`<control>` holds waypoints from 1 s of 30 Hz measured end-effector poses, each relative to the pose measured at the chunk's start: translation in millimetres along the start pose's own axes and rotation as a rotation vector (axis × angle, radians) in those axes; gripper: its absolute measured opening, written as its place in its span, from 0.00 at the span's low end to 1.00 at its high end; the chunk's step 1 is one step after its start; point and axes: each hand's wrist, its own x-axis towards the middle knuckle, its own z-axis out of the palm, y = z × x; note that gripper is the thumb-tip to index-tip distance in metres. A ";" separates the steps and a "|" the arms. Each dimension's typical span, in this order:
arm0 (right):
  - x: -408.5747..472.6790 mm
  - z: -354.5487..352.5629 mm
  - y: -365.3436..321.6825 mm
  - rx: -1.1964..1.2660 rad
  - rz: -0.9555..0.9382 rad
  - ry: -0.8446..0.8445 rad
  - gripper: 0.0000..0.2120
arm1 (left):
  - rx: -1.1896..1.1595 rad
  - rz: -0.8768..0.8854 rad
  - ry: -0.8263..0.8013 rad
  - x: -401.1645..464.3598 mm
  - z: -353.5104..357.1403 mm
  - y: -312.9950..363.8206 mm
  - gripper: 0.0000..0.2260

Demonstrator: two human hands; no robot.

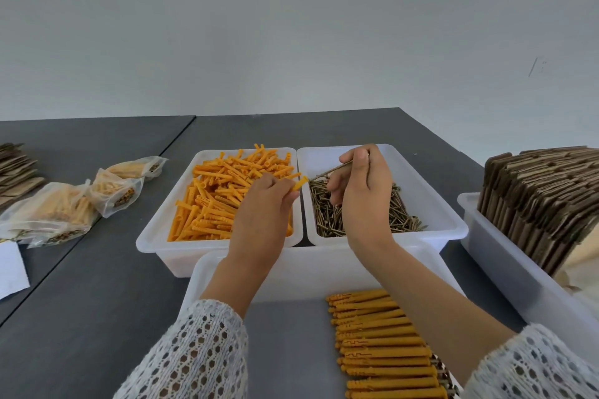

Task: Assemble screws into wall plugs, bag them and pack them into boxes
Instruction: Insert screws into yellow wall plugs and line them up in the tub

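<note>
A: Nearest, finished plugs (pixel 385 343) lie rowed in the front tray (pixel 291 269).

B: Beyond, left hand (pixel 262 204) pinches a light, stiff plug (pixel 299 183); right hand (pixel 363 191) pinches a slim screw (pixel 330 171) mid-shank, probably slippery, above the bins.

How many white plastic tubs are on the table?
4: a white tub of orange wall plugs, a white tub of screws, a near tub with assembled plugs, and a right-hand tub holding flat cardboard. Others may sit outside the view.
</note>
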 end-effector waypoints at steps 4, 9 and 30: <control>-0.2 0.3 4.8 -0.024 0.026 -0.028 0.15 | -0.011 0.008 -0.031 1.1 -1.3 0.9 0.10; 3.1 -1.3 9.2 -0.064 0.041 -0.140 0.15 | -0.019 0.011 -0.048 0.8 -2.2 -0.3 0.09; 14.0 -13.6 15.6 -0.111 0.304 -0.585 0.16 | -0.063 0.082 -0.103 1.3 -1.2 -1.2 0.10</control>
